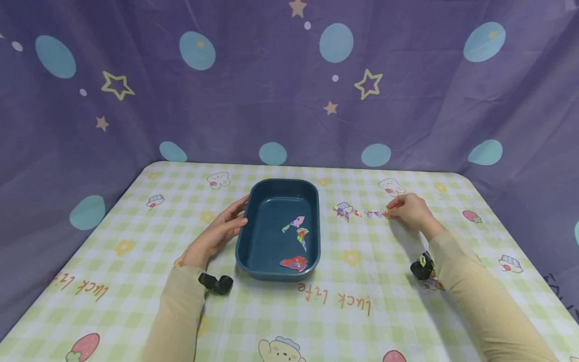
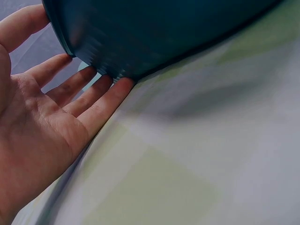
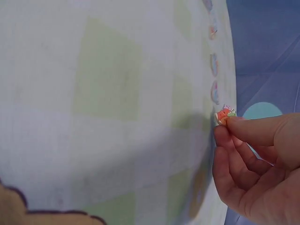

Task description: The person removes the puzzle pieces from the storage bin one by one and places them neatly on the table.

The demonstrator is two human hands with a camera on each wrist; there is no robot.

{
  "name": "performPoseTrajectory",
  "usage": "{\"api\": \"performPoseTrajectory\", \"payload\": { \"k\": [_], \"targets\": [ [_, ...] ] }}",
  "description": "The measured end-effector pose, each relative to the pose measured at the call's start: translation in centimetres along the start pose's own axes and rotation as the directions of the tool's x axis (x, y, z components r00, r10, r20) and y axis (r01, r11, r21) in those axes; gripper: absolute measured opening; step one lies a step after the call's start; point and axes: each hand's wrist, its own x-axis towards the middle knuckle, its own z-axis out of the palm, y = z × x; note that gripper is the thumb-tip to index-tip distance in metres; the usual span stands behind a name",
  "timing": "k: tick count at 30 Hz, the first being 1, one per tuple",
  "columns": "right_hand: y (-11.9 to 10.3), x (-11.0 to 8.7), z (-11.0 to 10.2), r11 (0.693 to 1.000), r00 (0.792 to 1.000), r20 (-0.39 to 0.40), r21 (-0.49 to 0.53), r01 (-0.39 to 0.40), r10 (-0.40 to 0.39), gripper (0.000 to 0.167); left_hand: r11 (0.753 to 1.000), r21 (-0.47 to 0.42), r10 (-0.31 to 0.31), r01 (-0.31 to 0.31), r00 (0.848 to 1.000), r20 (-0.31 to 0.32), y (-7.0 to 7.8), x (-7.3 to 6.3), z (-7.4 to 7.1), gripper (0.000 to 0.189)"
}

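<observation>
A deep teal rectangular tray (image 1: 278, 275) stands on the tablecloth with a few bright patterned pieces inside, among them a red piece (image 1: 294, 263) and a pink one (image 1: 297, 221). My left hand (image 1: 217, 234) rests along its left side, thumb at the rim and loosely straight fingertips against the outer wall (image 2: 154, 37). To the right of the tray, my right hand (image 1: 413, 213) pinches a small multicoloured piece (image 3: 224, 114) between thumb and forefinger. It is at the right end of a row of similar small pieces (image 1: 373, 213) and a larger cluster (image 1: 342, 212).
A green-and-white checked tablecloth (image 1: 149, 317) with printed strawberries, bears and lettering covers the table. Behind it hangs a purple curtain (image 1: 253, 115) with stars and blue ovals. Each wrist wears a small black camera, the left camera (image 1: 217, 283) close to the tray's front-left corner.
</observation>
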Motion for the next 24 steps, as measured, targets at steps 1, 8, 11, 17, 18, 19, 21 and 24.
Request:
{"api": "performPoseTrajectory", "payload": {
  "k": [1,8,11,17,18,19,21,24],
  "targets": [
    [0.2,0.0,0.0,1.000,1.000,0.000,0.001,-0.009,0.009,0.018,1.000,-0.001,0.000,0.000,1.000,0.001,0.0,0.0,0.0,0.061],
    [0.8,0.1,0.2,0.999,0.998,-0.028,0.004,-0.048,0.048,0.018,1.000,0.000,0.009,-0.009,1.000,0.009,-0.2,0.1,-0.1,0.061],
    [0.8,0.0,0.1,0.999,0.998,-0.035,0.001,-0.047,0.047,0.018,1.000,0.001,0.011,-0.011,1.000,0.009,-0.2,0.1,-0.1,0.061],
    [-0.1,-0.2,-0.1,1.000,0.999,-0.037,-0.011,-0.012,0.012,0.020,1.000,-0.005,0.008,-0.008,1.000,0.012,-0.1,0.1,-0.2,0.063],
    [-0.4,-0.3,0.0,1.000,0.999,-0.039,-0.014,0.006,-0.007,0.020,1.000,-0.006,0.009,-0.009,1.000,0.010,-0.1,0.0,-0.2,0.063],
    [-0.7,-0.3,0.1,1.000,0.999,-0.037,-0.013,0.025,-0.025,0.021,1.000,-0.007,0.009,-0.009,1.000,0.008,-0.1,0.0,-0.2,0.063],
    [-1.6,-0.4,0.4,0.997,0.997,-0.032,-0.019,0.075,-0.076,0.021,1.000,-0.009,0.008,-0.008,1.000,0.004,0.0,0.0,-0.2,0.064],
    [-3.1,-0.5,0.9,0.987,0.987,-0.019,-0.035,0.159,-0.159,0.020,1.000,-0.009,0.007,-0.007,1.000,0.004,0.0,0.1,-0.2,0.063]
  ]
}}
